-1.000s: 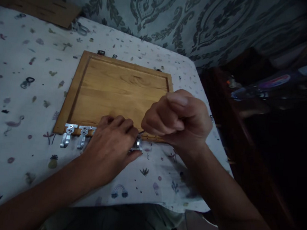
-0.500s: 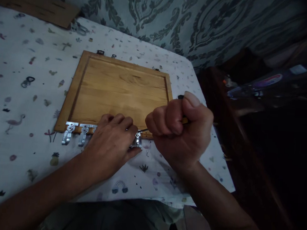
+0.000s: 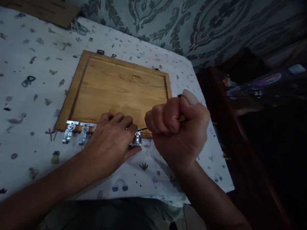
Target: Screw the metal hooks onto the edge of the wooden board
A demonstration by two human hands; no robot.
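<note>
A framed wooden board [image 3: 121,92] lies on the table, with a row of silver metal hooks [image 3: 83,133] along its near edge. My left hand [image 3: 110,143] rests over that edge, fingers curled and thumb low, closed around the rightmost metal hook [image 3: 138,139]. Its palm hides part of the row. In a fist, my right hand [image 3: 181,130] grips a screwdriver [image 3: 143,129]. The thin shaft points left to the top of that hook, near its screw hole; the fist covers most of the handle, which shows a bit of yellow and black.
Small dark fittings [image 3: 100,52] show at the board's far edge. A cardboard piece [image 3: 45,9] and more metal hooks [image 3: 79,28] lie at the back left of the patterned tablecloth [image 3: 27,97]. A plastic bottle [image 3: 270,80] lies right of the table, beside dark wooden furniture [image 3: 229,112].
My right fist has turned a little and shifted slightly left with the screwdriver. My left hand stays in place on the hook.
</note>
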